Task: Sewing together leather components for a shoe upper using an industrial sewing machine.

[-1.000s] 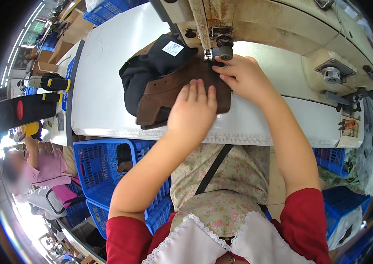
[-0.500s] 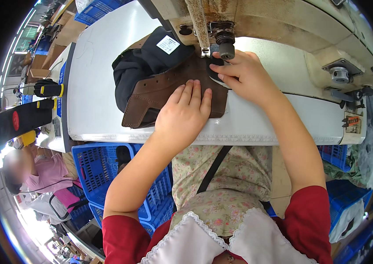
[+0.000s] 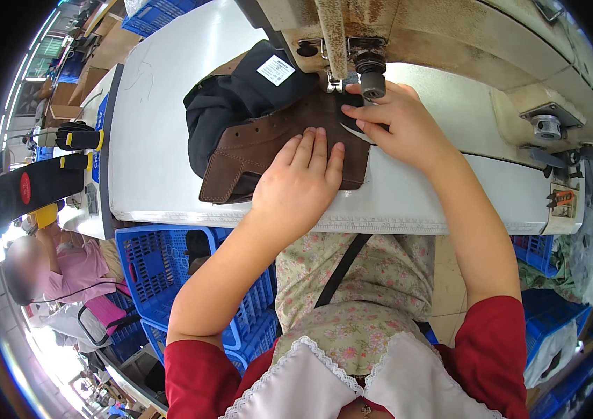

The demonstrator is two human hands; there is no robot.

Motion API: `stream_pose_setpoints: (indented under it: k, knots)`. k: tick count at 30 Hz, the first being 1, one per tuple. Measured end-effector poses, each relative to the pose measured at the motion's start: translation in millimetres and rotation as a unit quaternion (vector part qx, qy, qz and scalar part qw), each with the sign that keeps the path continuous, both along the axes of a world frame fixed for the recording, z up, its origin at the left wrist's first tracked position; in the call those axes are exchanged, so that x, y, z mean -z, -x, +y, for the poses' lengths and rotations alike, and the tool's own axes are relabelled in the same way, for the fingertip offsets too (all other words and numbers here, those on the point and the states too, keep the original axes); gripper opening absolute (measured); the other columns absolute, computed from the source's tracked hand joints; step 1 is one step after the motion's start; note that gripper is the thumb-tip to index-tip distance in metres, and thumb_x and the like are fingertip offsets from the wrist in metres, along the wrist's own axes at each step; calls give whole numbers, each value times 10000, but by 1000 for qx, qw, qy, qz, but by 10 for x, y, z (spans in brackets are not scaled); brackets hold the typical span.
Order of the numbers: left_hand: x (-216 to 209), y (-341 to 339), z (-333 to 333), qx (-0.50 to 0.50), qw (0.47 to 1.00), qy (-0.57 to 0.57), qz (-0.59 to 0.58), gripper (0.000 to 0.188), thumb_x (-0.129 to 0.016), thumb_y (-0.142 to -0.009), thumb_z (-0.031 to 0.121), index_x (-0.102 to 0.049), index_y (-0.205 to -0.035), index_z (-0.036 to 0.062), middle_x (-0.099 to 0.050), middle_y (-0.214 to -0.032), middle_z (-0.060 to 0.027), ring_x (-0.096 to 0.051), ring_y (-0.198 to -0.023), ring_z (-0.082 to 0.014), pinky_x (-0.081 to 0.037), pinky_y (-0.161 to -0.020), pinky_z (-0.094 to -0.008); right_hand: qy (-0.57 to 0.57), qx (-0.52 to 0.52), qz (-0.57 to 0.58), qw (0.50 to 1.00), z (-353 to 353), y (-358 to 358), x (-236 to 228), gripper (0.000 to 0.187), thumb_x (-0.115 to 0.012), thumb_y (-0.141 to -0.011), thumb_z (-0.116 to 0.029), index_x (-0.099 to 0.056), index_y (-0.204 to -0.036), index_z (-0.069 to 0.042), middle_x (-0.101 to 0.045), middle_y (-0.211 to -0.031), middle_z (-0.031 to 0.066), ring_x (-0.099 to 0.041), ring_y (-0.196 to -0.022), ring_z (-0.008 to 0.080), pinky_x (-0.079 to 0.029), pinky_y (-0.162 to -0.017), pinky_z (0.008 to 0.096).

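Note:
A brown leather shoe upper (image 3: 261, 150) with a row of eyelet holes lies on the sewing machine's white bed. Its black fabric lining (image 3: 223, 105) bunches up on the left side and bears a white label (image 3: 275, 70). My left hand (image 3: 300, 174) rests flat on the leather, fingers stretched forward. Close to the presser foot (image 3: 335, 85), my right hand (image 3: 398, 122) grips the upper's black edge between thumb and fingers. The needle area sits right beside my right fingertips, and the machine head partly covers that edge.
The sewing machine arm (image 3: 478, 42) overhangs the work from the right. A ruler strip (image 3: 380, 225) runs along the bed's front edge. Blue plastic baskets (image 3: 163, 241) stand below on the left. Another person (image 3: 80, 269) in pink sits further left.
The machine, upper and hands all appear slightly further right in view. Both hands keep their places on the upper. The other person's arm has risen.

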State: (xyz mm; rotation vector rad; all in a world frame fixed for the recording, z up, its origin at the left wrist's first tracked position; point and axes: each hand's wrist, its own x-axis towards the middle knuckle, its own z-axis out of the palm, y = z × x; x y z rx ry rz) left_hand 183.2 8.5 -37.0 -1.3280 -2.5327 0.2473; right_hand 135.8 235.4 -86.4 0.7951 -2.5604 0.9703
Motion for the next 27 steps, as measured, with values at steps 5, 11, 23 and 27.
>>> stream_pose_setpoints:
  k: [5,11,23,27]
  knots:
    - [-16,1,7,0,1000,8,1,459,-554,-785,157,-620,-1208,-8,-639,-1225,-232,-608,-1165,-343,-458,-1019,-418,-18,9,11,1000,0,-23,-63,221,-685,-814,-155,-773,-1016,-144,-679,-1166,84,-577,-1176,254,-412,-1002,425]
    - [-7,30,10,13,1000,6,2,460,-555,-785,166,-618,-1202,-18,-638,-1215,-242,-609,-1156,-346,-459,-1012,-417,-29,17,30,999,11,-7,-83,240,-697,-799,-170,-772,-1026,-144,-682,-1148,85,-569,-1191,261,-407,-1010,429]
    - [27,116,42,17,1000,3,12,452,-558,-789,169,-621,-1191,-28,-639,-1206,-250,-614,-1142,-346,-466,-1002,-417,-49,15,58,997,55,75,-83,234,-698,-804,-131,-764,-1029,-136,-686,-1106,37,-576,-1162,241,-399,-989,419]
    - [34,151,55,9,1000,-6,7,437,-554,-804,170,-624,-1190,-23,-642,-1207,-241,-609,-1150,-338,-458,-1014,-412,-27,-2,48,998,72,138,-74,218,-708,-793,-123,-759,-1005,-123,-691,-1080,21,-603,-1091,228,-410,-956,410]
